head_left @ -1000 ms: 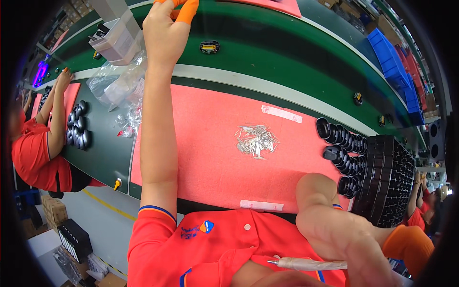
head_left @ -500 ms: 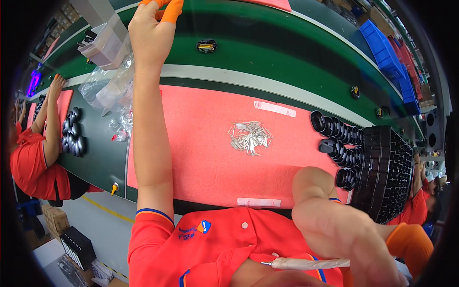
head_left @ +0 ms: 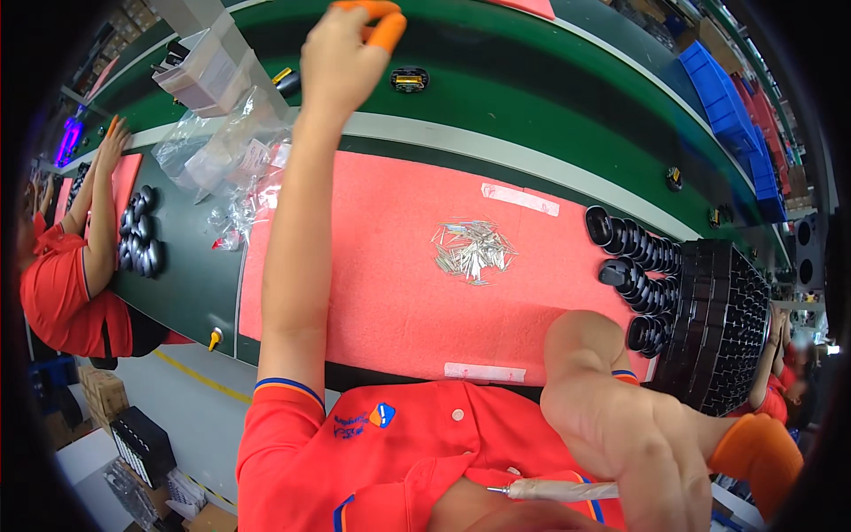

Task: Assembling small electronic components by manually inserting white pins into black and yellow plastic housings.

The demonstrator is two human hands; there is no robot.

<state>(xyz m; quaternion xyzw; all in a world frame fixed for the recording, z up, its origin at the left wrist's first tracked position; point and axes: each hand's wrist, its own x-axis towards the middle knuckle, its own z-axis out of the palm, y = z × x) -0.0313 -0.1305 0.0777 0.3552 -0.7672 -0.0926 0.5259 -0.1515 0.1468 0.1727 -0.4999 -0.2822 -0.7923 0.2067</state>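
The left hand (head_left: 346, 66) reaches out over the green belt (head_left: 532, 102), its orange-covered fingers (head_left: 387, 32) bent; whether they grip anything, I cannot tell. Just to its right, a black part with a yellow block (head_left: 409, 80) sits on the belt. The right hand (head_left: 634, 434) is curled around a pen-shaped tool (head_left: 563, 489), whose metal tip points leftward from it. Ahead and left of that hand, a heap of thin silvery pins (head_left: 476, 253) lies on the pink mat (head_left: 399, 328). Beyond the hand, rows of rounded black shells (head_left: 629, 277) stand beside stacked black trays (head_left: 720, 328).
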